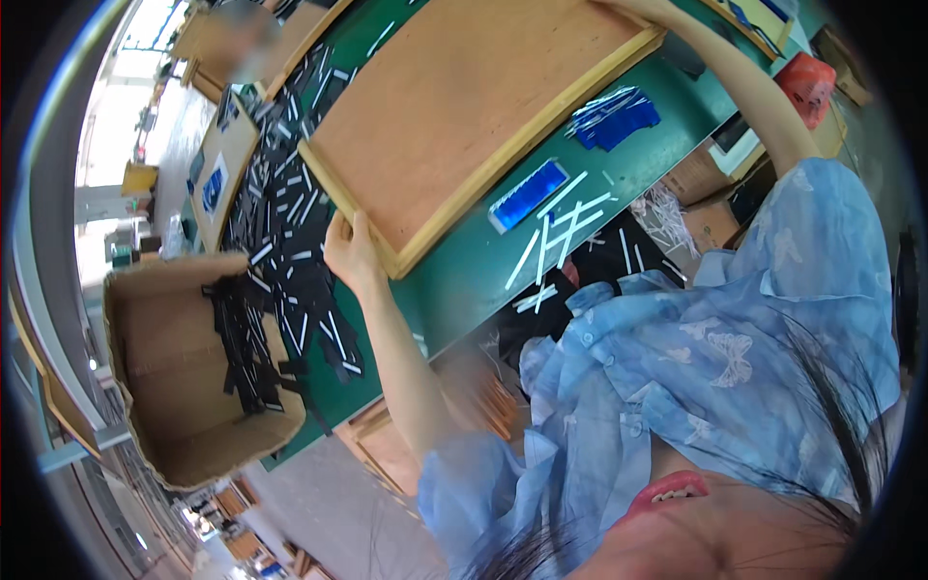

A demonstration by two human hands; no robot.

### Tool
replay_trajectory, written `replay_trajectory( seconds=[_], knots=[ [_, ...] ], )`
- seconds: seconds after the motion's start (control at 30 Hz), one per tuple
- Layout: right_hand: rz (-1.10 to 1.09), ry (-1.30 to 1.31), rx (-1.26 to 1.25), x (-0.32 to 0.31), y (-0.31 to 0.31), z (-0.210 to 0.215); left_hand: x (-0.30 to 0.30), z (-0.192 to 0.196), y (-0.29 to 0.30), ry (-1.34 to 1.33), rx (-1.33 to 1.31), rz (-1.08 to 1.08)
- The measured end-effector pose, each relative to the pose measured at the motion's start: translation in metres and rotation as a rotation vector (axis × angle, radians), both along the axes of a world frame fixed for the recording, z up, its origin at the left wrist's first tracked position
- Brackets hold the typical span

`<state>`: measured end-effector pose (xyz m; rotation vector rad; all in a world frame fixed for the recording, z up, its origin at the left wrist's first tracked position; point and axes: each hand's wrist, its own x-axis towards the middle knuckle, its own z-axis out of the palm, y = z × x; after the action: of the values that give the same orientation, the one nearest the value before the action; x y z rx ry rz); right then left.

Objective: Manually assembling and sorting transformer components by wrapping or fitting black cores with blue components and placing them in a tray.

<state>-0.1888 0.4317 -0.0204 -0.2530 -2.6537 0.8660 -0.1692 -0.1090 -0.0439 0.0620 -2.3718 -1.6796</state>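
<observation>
I hold a large wooden tray (464,116) with a raised rim, tilted over the green table (454,280). My left hand (350,253) grips its near corner. My right hand (646,10) holds the far rim at the picture's top edge and is partly cut off. The tray's surface is bare. A heap of black and white strips (290,222) lies on the table beside the tray's low end. It reaches into an open cardboard box (164,406) at the table's edge, which holds several black strips.
White strips (565,227), a shiny blue plate (527,193) and a stack of blue pieces (614,118) lie on the table near me. More wooden trays (217,174) sit further along. Brown boxes (710,217) and a red bag (807,82) are on the right. A person (242,39) is at the far end.
</observation>
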Motion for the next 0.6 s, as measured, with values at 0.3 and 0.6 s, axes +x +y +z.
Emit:
replay_trajectory(
  seconds=[0.3,0.6],
  knots=[
    [-0.019,0.02,0.014,0.001,-0.005,-0.001,-0.005,-0.001,0.001,0.022,0.014,0.032],
    [0.022,0.007,0.043,-0.003,-0.023,0.002,0.004,0.007,-0.006,0.029,-0.105,0.036]
  ],
)
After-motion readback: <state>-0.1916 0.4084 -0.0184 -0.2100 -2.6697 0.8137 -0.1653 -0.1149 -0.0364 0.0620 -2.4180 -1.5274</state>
